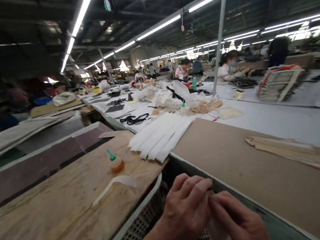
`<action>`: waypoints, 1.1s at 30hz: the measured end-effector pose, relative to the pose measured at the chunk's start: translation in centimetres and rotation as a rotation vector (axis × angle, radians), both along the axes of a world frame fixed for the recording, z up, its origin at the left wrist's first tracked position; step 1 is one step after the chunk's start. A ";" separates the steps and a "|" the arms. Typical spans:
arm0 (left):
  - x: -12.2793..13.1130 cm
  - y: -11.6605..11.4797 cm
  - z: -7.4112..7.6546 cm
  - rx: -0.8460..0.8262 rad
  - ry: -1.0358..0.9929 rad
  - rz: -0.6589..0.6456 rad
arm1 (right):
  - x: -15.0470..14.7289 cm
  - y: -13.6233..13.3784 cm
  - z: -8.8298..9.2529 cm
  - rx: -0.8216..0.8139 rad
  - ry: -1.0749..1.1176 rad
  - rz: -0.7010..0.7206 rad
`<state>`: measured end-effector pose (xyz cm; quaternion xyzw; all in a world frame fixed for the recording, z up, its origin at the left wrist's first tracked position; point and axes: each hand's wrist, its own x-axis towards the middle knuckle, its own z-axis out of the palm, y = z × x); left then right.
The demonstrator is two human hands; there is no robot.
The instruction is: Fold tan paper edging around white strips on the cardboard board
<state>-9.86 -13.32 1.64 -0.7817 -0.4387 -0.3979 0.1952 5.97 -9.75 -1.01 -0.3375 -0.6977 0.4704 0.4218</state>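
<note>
Both hands meet low in the middle of the head view, over the gap between two work surfaces. A tan strip of thin material (217,228) hangs between them. My left hand (185,206) is closed over its upper end, with the fingers curled. From the other side my right hand (239,219) pinches the same strip, thumb along its face. The fingertips partly hide the upper end. A plastic basket (140,225) with a lattice wall stands under my left forearm. Nearest on the right board lies a stack of tan strips (286,151).
White strips (162,135) lie fanned across the table corner ahead. A glue bottle (116,163) with a green nozzle and a curled white strip (115,185) rest on the left board (57,210). A metal pole (220,30) rises beyond. Several people sit or stand farther back.
</note>
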 end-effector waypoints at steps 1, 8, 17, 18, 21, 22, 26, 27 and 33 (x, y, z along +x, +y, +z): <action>0.1 0.0 0.2 0.004 -0.016 -0.006 | 0.2 -0.1 0.2 -0.056 0.027 0.024; 0.5 0.5 1.1 -0.162 -0.264 -0.032 | 0.2 -0.2 1.1 -0.312 0.101 -0.051; 0.5 0.9 0.7 -0.100 -0.161 -0.065 | 0.3 -0.2 1.1 -0.280 0.127 -0.083; 0.6 1.0 0.5 -0.097 -0.135 -0.059 | 0.3 -0.1 0.9 -0.255 0.122 -0.081; 0.6 1.0 -0.1 -0.113 -0.064 -0.046 | 0.5 0.2 0.2 -0.174 0.093 -0.056; 0.6 1.0 -0.2 -0.109 -0.049 -0.043 | 0.6 0.3 0.0 -0.149 0.082 -0.044; 0.7 1.3 -0.4 -0.069 -0.038 -0.036 | 0.6 0.5 -0.3 -0.106 0.053 -0.045; 0.8 1.4 -0.4 -0.064 -0.045 -0.037 | 0.6 0.4 -0.2 -0.113 0.056 -0.065; 1.0 1.6 0.4 -0.042 -0.067 -0.004 | 0.2 -0.1 0.3 -0.188 0.061 -0.143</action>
